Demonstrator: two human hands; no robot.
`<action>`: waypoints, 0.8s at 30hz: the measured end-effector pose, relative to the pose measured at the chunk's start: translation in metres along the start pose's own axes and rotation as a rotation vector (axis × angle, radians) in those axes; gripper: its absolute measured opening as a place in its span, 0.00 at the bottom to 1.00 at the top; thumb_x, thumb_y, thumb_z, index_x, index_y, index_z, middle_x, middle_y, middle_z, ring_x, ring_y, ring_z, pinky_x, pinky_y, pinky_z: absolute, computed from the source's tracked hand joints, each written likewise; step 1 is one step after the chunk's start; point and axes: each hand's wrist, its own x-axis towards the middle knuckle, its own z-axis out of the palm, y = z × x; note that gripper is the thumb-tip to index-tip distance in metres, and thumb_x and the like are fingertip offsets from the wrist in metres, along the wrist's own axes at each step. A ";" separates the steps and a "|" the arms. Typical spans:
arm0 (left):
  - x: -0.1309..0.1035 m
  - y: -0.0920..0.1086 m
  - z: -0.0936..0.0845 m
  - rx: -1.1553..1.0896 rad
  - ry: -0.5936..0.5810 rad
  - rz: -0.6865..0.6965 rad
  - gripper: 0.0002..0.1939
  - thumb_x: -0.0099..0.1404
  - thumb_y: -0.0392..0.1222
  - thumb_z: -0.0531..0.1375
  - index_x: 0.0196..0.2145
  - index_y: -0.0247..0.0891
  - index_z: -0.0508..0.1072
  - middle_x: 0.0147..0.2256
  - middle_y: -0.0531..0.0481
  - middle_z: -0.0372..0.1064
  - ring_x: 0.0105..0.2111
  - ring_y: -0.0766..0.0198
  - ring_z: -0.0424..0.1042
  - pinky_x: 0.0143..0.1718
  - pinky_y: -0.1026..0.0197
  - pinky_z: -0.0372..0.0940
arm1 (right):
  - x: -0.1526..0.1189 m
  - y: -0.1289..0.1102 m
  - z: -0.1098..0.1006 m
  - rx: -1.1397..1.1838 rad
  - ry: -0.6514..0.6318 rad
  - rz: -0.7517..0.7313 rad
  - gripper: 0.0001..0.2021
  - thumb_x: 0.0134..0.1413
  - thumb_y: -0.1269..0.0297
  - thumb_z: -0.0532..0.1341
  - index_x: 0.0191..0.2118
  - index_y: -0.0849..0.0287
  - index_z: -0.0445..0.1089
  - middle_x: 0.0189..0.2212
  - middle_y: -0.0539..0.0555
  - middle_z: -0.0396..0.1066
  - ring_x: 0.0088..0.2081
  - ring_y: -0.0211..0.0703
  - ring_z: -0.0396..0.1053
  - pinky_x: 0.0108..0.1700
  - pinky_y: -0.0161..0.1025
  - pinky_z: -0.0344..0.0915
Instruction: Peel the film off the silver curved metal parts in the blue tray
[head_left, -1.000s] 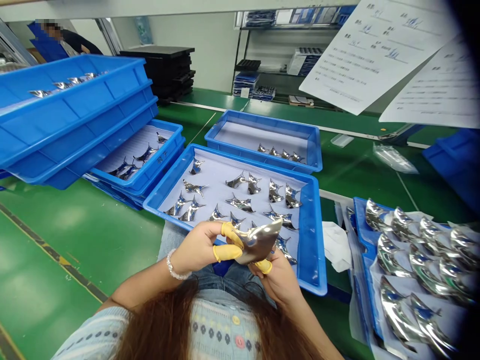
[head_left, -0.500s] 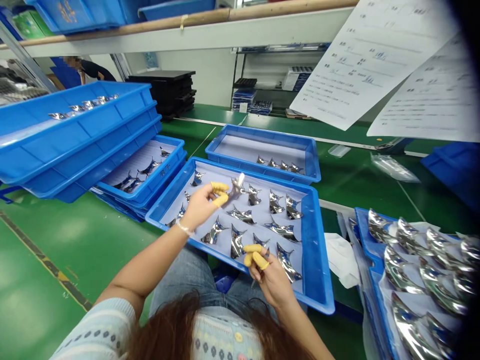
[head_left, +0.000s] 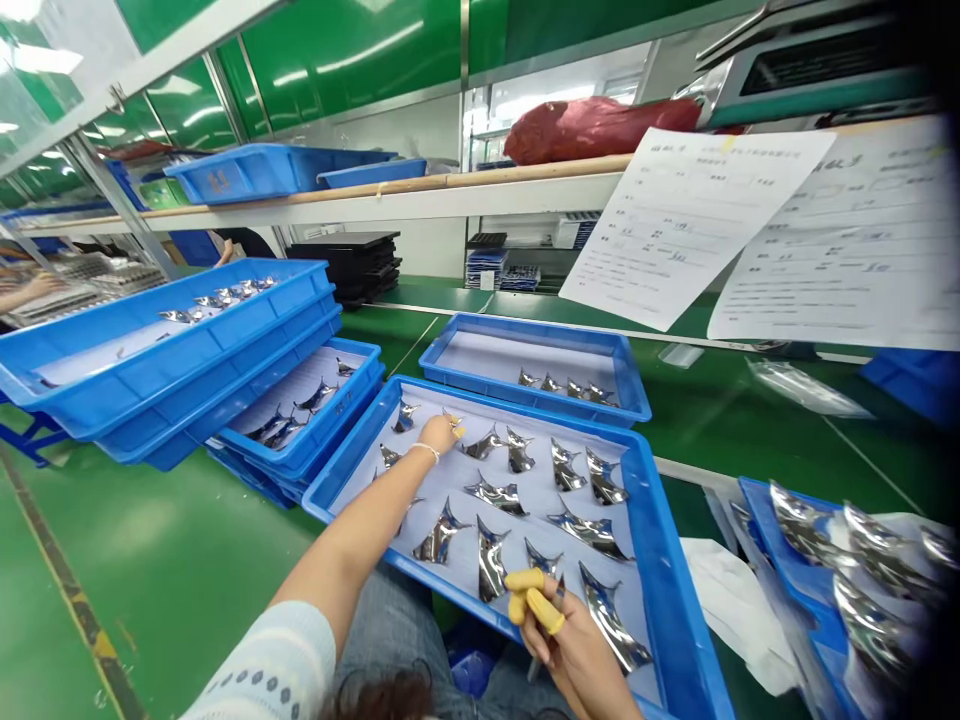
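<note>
My left hand (head_left: 438, 436) reaches into the far left part of a blue tray (head_left: 679, 560). Its fingers, in yellow finger cots, are closed around a small shiny curved metal part (head_left: 451, 415), mostly hidden by the hand. Just right of it lies another pointed metal part (head_left: 484, 442). Several more mirror-like parts lie spaced apart on the white liner. Over the tray's near edge, my right hand (head_left: 566, 635) has its yellow-covered fingertips pinched together, gripping a thin, dark pen-like tool (head_left: 559, 592). A metal part (head_left: 541, 560) lies just beyond those fingertips.
Behind stands another blue tray (head_left: 536, 405) with several small parts. Stacked blue trays (head_left: 300, 320) rise at the left. At the right are a tray of larger shiny parts (head_left: 874, 620) and a crumpled white sheet (head_left: 739, 610). Paper sheets (head_left: 697, 230) hang from the shelf.
The view has tilted up. My left hand has left the metal part it was handling, which now lies in the tray, and sits at one farther left. My right hand keeps its pinch.
</note>
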 end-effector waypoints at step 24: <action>-0.078 -0.019 -0.034 -0.357 0.178 0.088 0.14 0.67 0.39 0.53 0.50 0.36 0.65 0.41 0.47 0.72 0.39 0.67 0.73 0.42 0.64 0.68 | 0.003 -0.001 0.005 0.059 -0.029 -0.013 0.15 0.51 0.52 0.67 0.35 0.60 0.74 0.24 0.51 0.67 0.17 0.26 0.48 0.21 0.30 0.42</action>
